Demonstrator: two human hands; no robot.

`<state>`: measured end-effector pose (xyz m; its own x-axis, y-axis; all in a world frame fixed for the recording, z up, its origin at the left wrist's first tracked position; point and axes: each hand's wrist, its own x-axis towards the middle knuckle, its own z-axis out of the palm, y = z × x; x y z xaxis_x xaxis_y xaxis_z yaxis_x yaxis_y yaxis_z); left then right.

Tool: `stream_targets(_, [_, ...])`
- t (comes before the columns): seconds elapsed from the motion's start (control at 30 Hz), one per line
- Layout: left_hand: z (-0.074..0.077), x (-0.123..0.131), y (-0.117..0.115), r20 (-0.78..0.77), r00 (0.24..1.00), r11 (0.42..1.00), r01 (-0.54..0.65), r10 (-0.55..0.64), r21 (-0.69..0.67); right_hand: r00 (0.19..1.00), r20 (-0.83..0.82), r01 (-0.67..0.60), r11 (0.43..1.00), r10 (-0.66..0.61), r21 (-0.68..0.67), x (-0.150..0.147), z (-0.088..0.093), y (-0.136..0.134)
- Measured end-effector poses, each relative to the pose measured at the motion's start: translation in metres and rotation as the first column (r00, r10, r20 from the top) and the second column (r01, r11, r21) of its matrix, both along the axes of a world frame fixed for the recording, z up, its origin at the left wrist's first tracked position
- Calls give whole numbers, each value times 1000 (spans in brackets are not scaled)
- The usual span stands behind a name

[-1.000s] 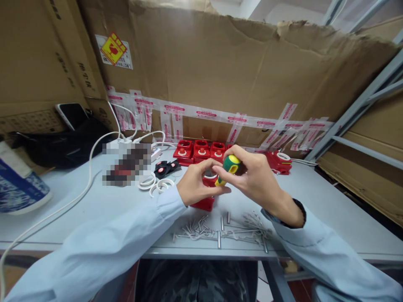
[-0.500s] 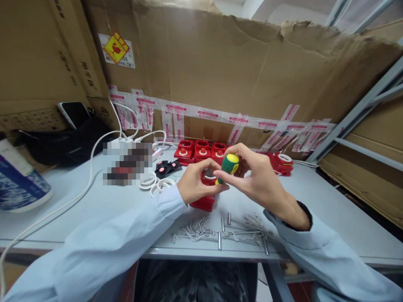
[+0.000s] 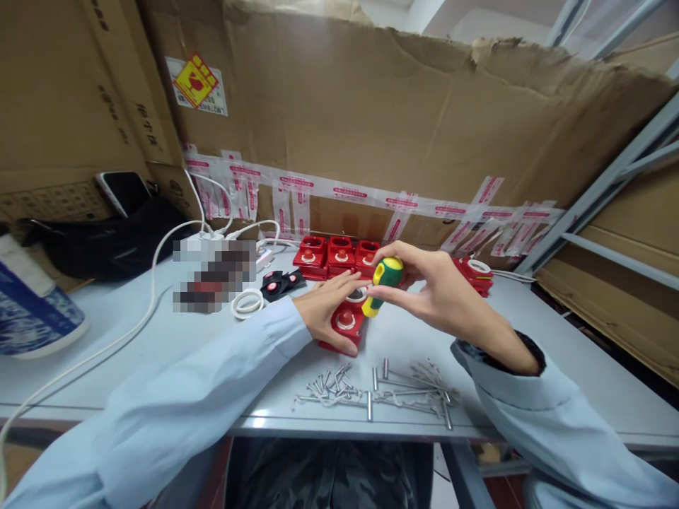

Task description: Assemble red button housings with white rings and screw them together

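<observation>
Red housing (image 3: pixel 358 328) here, on the table (image 3: pixel 530 339) in front of me, partly buried under my left hand (image 3: pixel 325 311). That hand is spread wide, thumb down by the near edge, fingers reaching across the upper part, so the housing's left side is covered. A red dome (image 3: pixel 346 319) with a white collar shows between thumb and fingers; above it I get only a slice of a round opening.

Over to the right hand (image 3: pixel 443 293): it's closed around a green-and-yellow screwdriver (image 3: pixel 389 277), handle tilted, lower end close to the housing's right side. The shaft I can't make out at all, so whether the tip touches anything, I can't tell. My right fingers partly vanish behind the handle too.

Nearer me, silver screws (image 3: pixel 334 382) lie in a tangle beside longer metal rods (image 3: pixel 370 406), too jumbled to count. Farther back, three red units (image 3: pixel 339 258) sit in a row, the rightmost partly covered by my right hand. Another red piece (image 3: pixel 480 277) peeks out past that hand, its left end hidden. Over left, white rings (image 3: pixel 247 304) overlap near black parts (image 3: pixel 281 285); a pixelated patch (image 3: pixel 215 276) swallows whatever sits behind them, and a blue-and-white tub (image 3: pixel 39 304) is cut off by the left edge.
</observation>
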<state>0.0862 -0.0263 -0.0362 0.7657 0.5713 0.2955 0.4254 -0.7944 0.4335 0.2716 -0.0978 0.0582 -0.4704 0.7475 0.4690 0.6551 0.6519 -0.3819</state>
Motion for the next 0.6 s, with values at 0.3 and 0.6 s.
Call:
stream_targets(0.3, [-16, -5, 24, -72, 995, 998, 64, -62, 21, 999, 6, -35, 999, 35, 1, -2, -5, 7])
stream_targets(0.6, [-11, -3, 15, -148, 988, 994, -32, 48, 102, 993, -111, 23, 999, -26, -26, -4, -11, 15])
